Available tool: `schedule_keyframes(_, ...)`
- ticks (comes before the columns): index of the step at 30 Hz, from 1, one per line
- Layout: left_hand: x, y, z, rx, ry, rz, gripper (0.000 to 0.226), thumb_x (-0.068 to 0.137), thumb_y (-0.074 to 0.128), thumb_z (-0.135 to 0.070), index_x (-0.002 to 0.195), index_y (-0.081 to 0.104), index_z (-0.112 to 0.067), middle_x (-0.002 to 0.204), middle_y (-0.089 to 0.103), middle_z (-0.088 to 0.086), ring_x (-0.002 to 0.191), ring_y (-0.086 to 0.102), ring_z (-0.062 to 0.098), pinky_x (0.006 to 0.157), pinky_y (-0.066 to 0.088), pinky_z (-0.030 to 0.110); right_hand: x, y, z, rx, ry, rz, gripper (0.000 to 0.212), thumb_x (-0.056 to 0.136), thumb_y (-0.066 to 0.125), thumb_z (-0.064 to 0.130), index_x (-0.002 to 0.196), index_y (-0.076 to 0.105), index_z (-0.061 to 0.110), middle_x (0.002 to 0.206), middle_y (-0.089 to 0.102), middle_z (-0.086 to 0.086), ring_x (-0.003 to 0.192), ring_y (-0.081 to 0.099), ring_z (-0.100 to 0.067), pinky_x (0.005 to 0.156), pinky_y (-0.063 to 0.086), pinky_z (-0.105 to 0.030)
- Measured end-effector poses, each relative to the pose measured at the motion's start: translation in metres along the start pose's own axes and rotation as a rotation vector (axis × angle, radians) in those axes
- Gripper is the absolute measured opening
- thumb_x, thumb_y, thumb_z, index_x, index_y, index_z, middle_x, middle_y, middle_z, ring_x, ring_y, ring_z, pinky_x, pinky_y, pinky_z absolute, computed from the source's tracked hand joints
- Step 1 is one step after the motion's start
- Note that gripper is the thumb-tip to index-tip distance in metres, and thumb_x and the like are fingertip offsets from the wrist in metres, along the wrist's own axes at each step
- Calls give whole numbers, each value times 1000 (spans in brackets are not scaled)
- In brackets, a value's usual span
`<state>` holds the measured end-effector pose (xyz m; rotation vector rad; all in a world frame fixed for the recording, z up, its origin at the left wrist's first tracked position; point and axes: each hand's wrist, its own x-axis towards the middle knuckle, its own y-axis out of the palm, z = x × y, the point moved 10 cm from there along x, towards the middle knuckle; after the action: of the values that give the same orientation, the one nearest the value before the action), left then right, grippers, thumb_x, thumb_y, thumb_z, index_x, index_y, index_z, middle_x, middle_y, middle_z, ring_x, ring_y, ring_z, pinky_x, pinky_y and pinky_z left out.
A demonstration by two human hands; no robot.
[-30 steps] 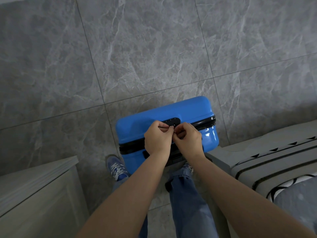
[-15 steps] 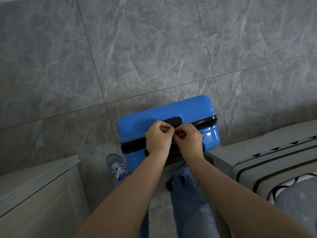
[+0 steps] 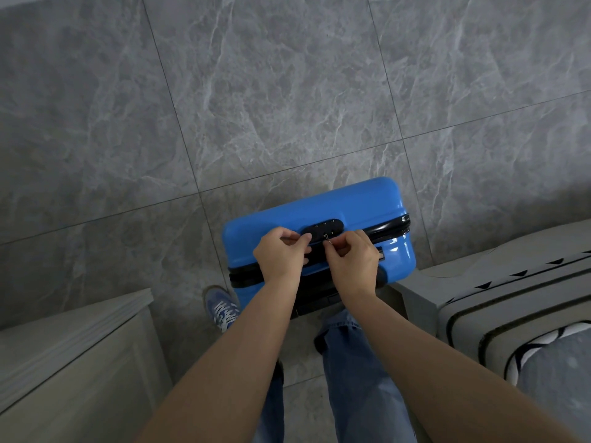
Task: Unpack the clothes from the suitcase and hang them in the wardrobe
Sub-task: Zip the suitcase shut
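A blue hard-shell suitcase [image 3: 358, 203] stands upright on the grey tiled floor in front of my legs, closed, with a black zip band around it. A black combination lock [image 3: 324, 227] sits on its top edge. My left hand [image 3: 281, 254] pinches a zipper pull just left of the lock. My right hand [image 3: 351, 260] pinches a small metal zipper pull [image 3: 327, 238] right below the lock. No clothes or wardrobe are in view.
A pale cabinet top [image 3: 64, 334] fills the lower left. A bed with a grey striped cover [image 3: 511, 295] stands at the lower right, its corner close to the suitcase. Grey marble floor tiles [image 3: 256, 91] stretch ahead. My blue sneaker [image 3: 222, 308] is beside the case.
My two hands, first pressed together at the lock, have drawn slightly apart. The metal zipper pull under the lock now shows between them.
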<state>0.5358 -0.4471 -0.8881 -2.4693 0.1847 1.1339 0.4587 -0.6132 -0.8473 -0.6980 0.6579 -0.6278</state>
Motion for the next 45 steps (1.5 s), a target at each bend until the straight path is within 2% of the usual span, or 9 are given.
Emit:
schedule_keyframes(4, 3, -3, 4, 13, -46, -16, 10, 83, 76, -8, 83, 66, -7, 77, 71, 6, 67, 73, 12, 62, 63, 35, 0, 7, 1, -43, 51, 18, 10, 83, 71, 15, 75, 65, 14, 78, 57, 6, 68, 57, -8, 62, 53, -28)
schedule_keyframes(11, 8, -3, 8, 89, -44, -20, 9, 85, 74, -10, 83, 65, -9, 74, 71, 3, 65, 72, 10, 64, 63, 36, 6, 15, 4, -172, 87, 110, 13, 83, 70, 16, 74, 62, 12, 83, 56, 3, 70, 56, -14, 60, 52, -32)
schedule_keyframes(19, 12, -3, 8, 295, 41, -57, 18, 83, 75, -31, 72, 63, -22, 64, 69, -8, 64, 70, 9, 61, 61, 39, 7, 15, -4, -134, 96, 126, 19, 82, 74, 13, 70, 59, 14, 79, 57, 2, 65, 48, -4, 55, 33, -9)
schedule_keyframes(23, 12, 2, -6, 504, 151, -28, 30, 77, 74, -50, 76, 61, -23, 70, 67, -6, 67, 67, 12, 57, 57, 36, 8, 16, -8, -106, 114, 134, 13, 82, 74, 15, 74, 65, 12, 80, 59, 1, 69, 53, -7, 58, 36, -10)
schedule_keyframes(26, 3, 9, -19, 656, 154, -15, 55, 69, 73, -66, 81, 52, -17, 75, 58, -3, 67, 57, 16, 48, 39, 28, 8, 17, -10, -95, 121, 131, 11, 84, 71, 14, 75, 66, 11, 80, 59, 2, 69, 55, -8, 59, 42, -15)
schedule_keyframes(28, 3, 14, -23, 681, 150, -22, 58, 67, 72, -68, 81, 49, -17, 75, 56, -2, 66, 54, 17, 47, 34, 28, 8, 17, -11, -84, 121, 122, 12, 84, 69, 13, 73, 66, 10, 78, 58, 2, 67, 54, -8, 58, 43, -16)
schedule_keyframes(33, 14, 17, -11, 606, 162, 20, 58, 63, 73, -69, 75, 44, -20, 72, 64, 1, 62, 65, 20, 53, 56, 41, 8, 16, -14, -55, 126, 120, 9, 82, 70, 11, 74, 67, 12, 78, 58, 3, 68, 55, -6, 60, 41, -12)
schedule_keyframes(36, 17, 18, -5, 555, 177, 57, 60, 56, 68, -73, 75, 45, -21, 71, 66, 2, 61, 66, 20, 53, 58, 44, 6, 15, -16, -27, 131, 111, 7, 82, 71, 11, 75, 68, 13, 78, 59, 3, 69, 56, -7, 61, 43, -13)
schedule_keyframes(45, 19, 21, 4, 504, 238, 92, 53, 61, 74, -65, 70, 42, -24, 71, 64, 2, 64, 68, 20, 50, 58, 45, -2, 8, -16, 20, 59, 100, 6, 81, 77, 13, 79, 71, 12, 78, 57, 5, 66, 55, -4, 61, 44, -10)
